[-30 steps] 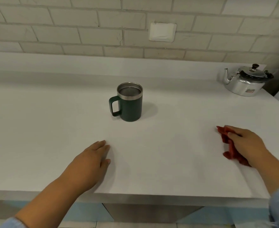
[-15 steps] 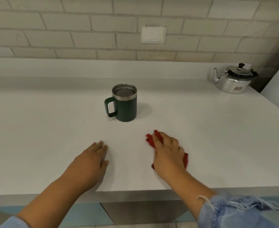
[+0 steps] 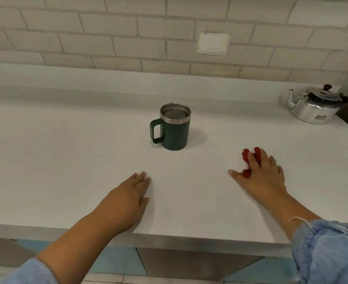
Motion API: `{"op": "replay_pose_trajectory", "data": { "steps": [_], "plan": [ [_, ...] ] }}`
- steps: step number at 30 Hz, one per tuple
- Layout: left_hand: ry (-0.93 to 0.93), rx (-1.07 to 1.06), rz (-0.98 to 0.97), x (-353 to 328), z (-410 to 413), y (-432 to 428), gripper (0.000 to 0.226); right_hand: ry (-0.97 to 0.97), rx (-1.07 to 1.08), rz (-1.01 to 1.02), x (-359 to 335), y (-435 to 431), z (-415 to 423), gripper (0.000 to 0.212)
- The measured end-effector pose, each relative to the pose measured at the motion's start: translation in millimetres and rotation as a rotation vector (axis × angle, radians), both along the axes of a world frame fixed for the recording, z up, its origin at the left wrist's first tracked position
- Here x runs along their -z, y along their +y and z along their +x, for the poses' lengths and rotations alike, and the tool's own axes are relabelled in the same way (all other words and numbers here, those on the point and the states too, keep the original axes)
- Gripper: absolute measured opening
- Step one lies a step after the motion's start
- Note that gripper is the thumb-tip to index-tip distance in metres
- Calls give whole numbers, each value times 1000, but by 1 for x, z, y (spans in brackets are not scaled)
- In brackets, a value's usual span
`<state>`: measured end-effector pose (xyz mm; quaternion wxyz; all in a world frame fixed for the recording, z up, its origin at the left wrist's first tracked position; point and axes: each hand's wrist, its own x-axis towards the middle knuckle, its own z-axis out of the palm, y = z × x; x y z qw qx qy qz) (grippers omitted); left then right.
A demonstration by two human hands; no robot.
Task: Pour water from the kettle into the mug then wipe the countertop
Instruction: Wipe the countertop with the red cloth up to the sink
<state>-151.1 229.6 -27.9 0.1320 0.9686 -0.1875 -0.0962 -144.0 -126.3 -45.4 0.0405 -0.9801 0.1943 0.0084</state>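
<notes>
A dark green mug [image 3: 175,128] with a steel rim stands upright mid-counter, handle to the left. A shiny metal kettle [image 3: 316,107] sits at the far right by the wall, spout to the left. My right hand [image 3: 263,177] presses a crumpled red cloth [image 3: 249,158] flat on the white countertop [image 3: 66,152], right of and nearer than the mug. The hand covers most of the cloth. My left hand [image 3: 128,197] lies palm down on the counter near the front edge, holding nothing.
A brick wall with a white cover plate [image 3: 214,43] runs behind the counter. The counter's front edge [image 3: 169,240] lies just below my wrists. At the far right the counter ends beside the kettle.
My right hand slid the red cloth from the right side to the middle, then back to the right. The left hand, mug and kettle stayed put.
</notes>
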Motion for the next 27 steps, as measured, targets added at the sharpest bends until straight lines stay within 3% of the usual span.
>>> {"op": "replay_pose_trajectory", "data": {
  "steps": [6,11,14,17,20,23,27],
  "plan": [
    [-10,-10,-4,1,-1,-1,57,-134,-287,92,1,87,22,60],
    [-7,-9,6,-1,-1,0,57,-44,-489,100,-5,155,21,62],
    [-2,1,7,-3,1,1,56,-29,-497,483,-21,157,18,49],
    [4,-12,-71,-5,1,8,53,-290,-422,744,-36,127,11,41],
    [-53,-68,-135,-8,-2,22,50,-508,-155,846,-44,71,-2,37],
    [-115,-140,-126,-11,-5,42,48,-495,36,720,-35,15,-28,39],
    [-89,-228,-60,-10,-8,63,55,-130,89,136,-11,-4,-56,59]
  ]
}}
